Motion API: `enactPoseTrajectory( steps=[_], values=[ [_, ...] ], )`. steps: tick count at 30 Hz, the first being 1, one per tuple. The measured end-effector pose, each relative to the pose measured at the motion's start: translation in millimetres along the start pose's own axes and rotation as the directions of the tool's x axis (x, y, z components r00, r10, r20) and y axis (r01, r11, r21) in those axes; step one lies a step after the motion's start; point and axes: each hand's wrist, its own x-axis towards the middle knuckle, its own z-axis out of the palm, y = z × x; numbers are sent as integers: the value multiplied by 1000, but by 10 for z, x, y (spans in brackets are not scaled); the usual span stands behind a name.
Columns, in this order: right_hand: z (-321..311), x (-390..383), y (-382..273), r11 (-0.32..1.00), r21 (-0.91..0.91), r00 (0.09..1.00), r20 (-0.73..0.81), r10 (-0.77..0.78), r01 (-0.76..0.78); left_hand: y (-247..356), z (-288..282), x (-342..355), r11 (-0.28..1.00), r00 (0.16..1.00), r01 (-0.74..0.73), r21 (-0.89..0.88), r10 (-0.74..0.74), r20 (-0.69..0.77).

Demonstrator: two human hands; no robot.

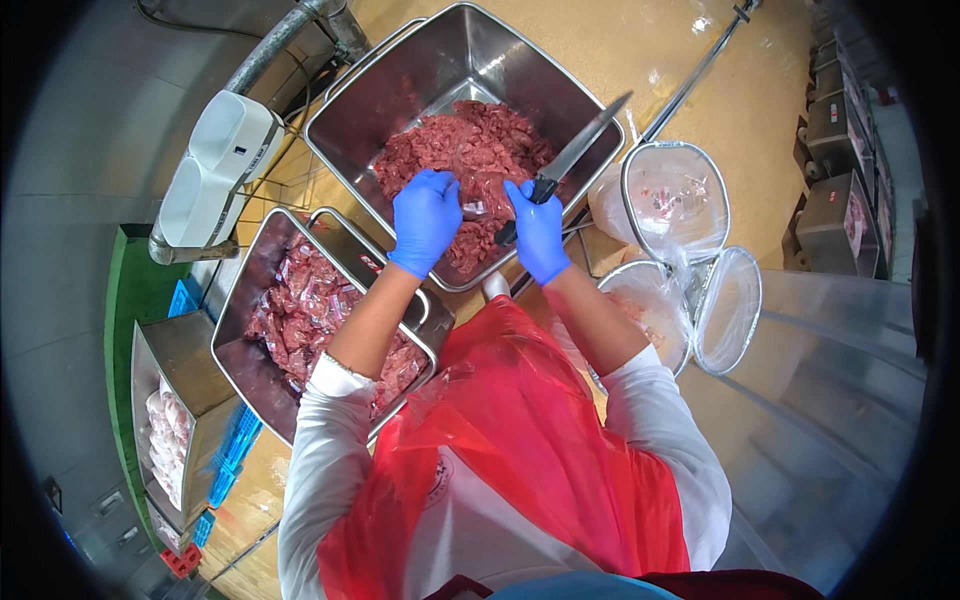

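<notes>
Both my hands wear blue gloves and are over a large steel bin [350,130] holding a heap of red raw meat pieces [450,140]. My right hand [540,232] is closed round the black handle of a knife [585,140]. Its long blade points away to the right, across the bin's right wall. My left hand [426,222] is closed, fingertips pinched at the edge of a clear plastic bag [484,196] of meat between my hands. Some of my fingertips are hidden.
A second steel bin [238,335] with bagged meat stands at near left. Ring stands with clear liner bags [675,195] are at right. A white double holder [222,165] hangs on a pipe rail. Blue crates [236,450] and a bin of pale meat [185,375] lie further left.
</notes>
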Motion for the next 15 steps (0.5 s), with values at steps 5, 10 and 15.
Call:
enactPoseTrajectory(
  steps=[5, 10, 15],
  values=[
    [-95, 490, -352, 936, -310, 982, 141, -130, 168, -566, 291, 252, 906, 927, 355, -230, -373, -39],
    [408, 815, -936, 813, -490, 949, 182, -259, 316, -1150, 512, 583, 141, 655, 577, -805, -668, 353],
    [1056, 1256, -1315, 552, -657, 831, 220, -511, 513, -1282, 155, 263, 258, 734, 461, -849, -648, 202]
  ],
)
